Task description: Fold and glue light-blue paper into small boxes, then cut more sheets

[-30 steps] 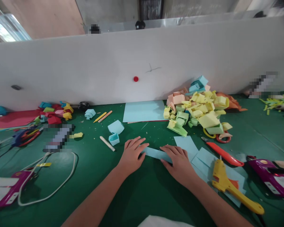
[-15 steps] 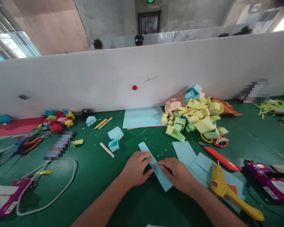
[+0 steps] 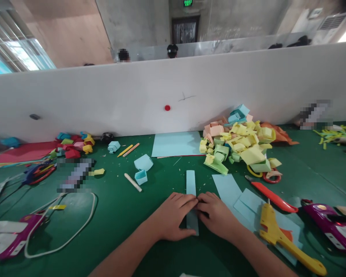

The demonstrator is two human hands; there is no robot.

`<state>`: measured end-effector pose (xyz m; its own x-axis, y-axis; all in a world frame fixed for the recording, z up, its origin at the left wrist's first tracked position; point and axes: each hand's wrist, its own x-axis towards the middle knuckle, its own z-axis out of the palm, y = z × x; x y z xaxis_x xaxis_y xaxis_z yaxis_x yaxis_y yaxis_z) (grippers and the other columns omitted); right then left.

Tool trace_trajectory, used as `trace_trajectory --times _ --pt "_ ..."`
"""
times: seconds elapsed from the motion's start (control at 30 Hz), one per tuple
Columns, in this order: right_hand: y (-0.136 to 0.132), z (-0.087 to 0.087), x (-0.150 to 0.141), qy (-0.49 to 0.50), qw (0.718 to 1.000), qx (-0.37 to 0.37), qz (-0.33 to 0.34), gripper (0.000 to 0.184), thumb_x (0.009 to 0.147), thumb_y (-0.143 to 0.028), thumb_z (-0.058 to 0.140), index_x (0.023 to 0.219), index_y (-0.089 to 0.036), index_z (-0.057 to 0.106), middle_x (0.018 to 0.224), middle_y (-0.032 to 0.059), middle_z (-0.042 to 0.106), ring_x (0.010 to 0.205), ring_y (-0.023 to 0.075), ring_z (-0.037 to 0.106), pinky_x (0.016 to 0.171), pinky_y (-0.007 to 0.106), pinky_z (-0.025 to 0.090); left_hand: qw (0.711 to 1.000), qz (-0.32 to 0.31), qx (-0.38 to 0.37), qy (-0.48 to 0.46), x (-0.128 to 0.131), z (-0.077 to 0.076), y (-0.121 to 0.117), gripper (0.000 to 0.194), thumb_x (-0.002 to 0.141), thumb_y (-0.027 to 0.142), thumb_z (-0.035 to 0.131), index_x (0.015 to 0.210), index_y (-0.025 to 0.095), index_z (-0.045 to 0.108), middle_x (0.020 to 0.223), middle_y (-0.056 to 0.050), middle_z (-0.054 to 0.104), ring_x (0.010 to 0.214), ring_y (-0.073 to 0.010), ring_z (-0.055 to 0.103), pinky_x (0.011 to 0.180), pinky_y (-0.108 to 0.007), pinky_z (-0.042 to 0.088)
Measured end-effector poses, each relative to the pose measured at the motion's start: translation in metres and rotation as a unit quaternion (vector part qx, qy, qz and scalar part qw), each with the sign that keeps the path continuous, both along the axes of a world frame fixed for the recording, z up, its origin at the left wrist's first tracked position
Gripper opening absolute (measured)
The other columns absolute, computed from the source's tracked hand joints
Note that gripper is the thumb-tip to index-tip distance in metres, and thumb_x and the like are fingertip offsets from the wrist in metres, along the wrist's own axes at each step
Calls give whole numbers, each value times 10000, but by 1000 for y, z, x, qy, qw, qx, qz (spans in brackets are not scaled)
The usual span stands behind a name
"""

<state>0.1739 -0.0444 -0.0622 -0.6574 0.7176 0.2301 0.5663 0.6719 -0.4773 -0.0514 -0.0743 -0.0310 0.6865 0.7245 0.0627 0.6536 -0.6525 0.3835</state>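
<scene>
A narrow strip of folded light blue paper (image 3: 191,182) lies on the green table, nearly straight away from me. My left hand (image 3: 175,215) grips it from the left, fingertips across its middle and thumb near its lower end. From the right, the bent fingers of my right hand (image 3: 215,213) press on its right edge, close to the left fingertips. The fingers cover the strip's middle. Right of my hands, flat light blue paper pieces (image 3: 226,188) overlap, partly under a yellow glue gun (image 3: 276,232).
A red-handled cutter (image 3: 276,198) and a purple device (image 3: 331,227) lie at right. Behind is a heap of folded paper pieces (image 3: 245,144). Blue paper shapes (image 3: 142,163), a white stick (image 3: 132,182) and a cable (image 3: 77,236) are left. A white partition (image 3: 118,100) stands behind.
The blue strip has turned from a slant to nearly straight away from me. My hands have moved closer together over its middle. The view has shifted slightly.
</scene>
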Motion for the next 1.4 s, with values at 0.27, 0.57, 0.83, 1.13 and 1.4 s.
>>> trace_trajectory --times 0.27,0.57,0.83,1.13,1.4 --pt "3 -1 2 3 999 11 -44 248 882 -59 551 939 -228 723 1020 79 663 924 259 562 811 439 455 997 -29 72 6 -2 -2 3 373 891 381 696 1198 180 631 1403 -130 604 1135 -307 638 934 -422 484" --pt "-3 15 6 22 999 -36 35 531 783 -35 575 1257 -269 633 1335 89 574 1207 305 504 1006 496 445 984 -10 162 -70 -2 -12 8 241 1049 241 436 985 190 663 998 -49 746 862 -174 679 733 -350 462" --pt "-2 4 -3 62 997 -35 6 144 950 -166 592 1043 -230 681 1051 67 716 968 247 627 860 413 497 986 50 153 -49 2 -20 11 357 1094 307 376 890 184 641 882 -42 700 799 -178 633 721 -342 439" --pt "4 -1 0 63 996 -57 -16 171 978 -182 594 1055 -254 729 938 30 768 884 230 665 788 375 500 991 72 93 -64 0 -20 15 297 1062 324 427 876 190 615 883 -57 665 829 -205 590 758 -354 433" --pt "0 11 -2 80 995 -66 -2 118 941 -120 606 943 -220 668 1005 50 706 985 230 592 879 387 494 997 31 31 -69 -6 -14 22 218 989 304 603 800 209 652 882 -9 701 887 -175 612 830 -364 370"
